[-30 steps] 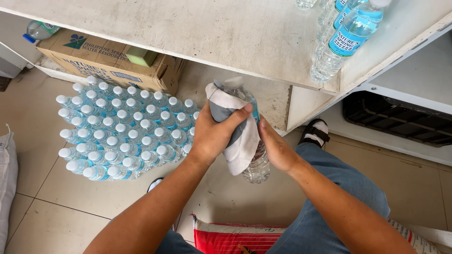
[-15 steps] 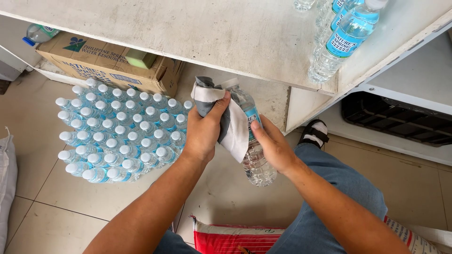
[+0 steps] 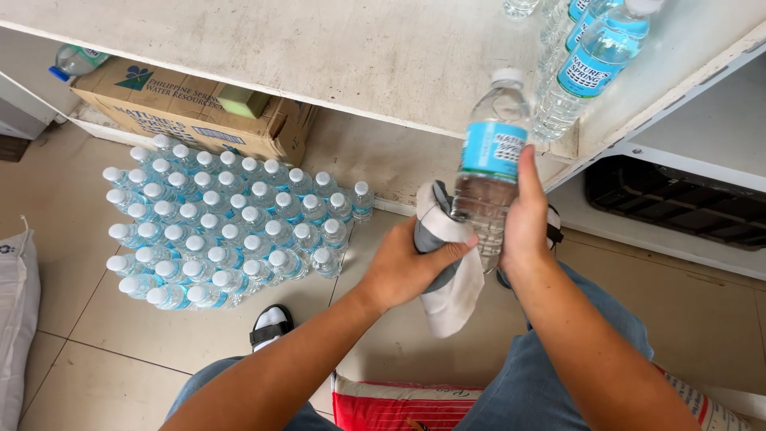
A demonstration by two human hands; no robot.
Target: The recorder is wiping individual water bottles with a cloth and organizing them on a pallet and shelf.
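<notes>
Water bottle point(image 3: 488, 172): now raised upright, uncovered, right hand point(image 3: 523, 219) gripping; left hand point(image 3: 407, 267) clutching cloth point(image 3: 451, 275) at its base.

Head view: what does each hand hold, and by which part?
Right hand grips the water bottle at its lower body. Left hand clutches the bunched cloth against the bottle's base.

- Bottle point(image 3: 488, 172): clear, white cap, light blue label.
- Cloth point(image 3: 448, 275): white with a grey part.
- Floor bottles point(image 3: 227, 231), left: clear, white caps.
- Box point(image 3: 191, 116), far left: brown, dark print.
- Shelf point(image 3: 335, 56): off-white, smudged.
- Crate point(image 3: 678, 203), right: black.
- Jeans point(image 3: 550, 375): blue.
- Sack point(image 3: 399, 403), near: red and white.
</notes>
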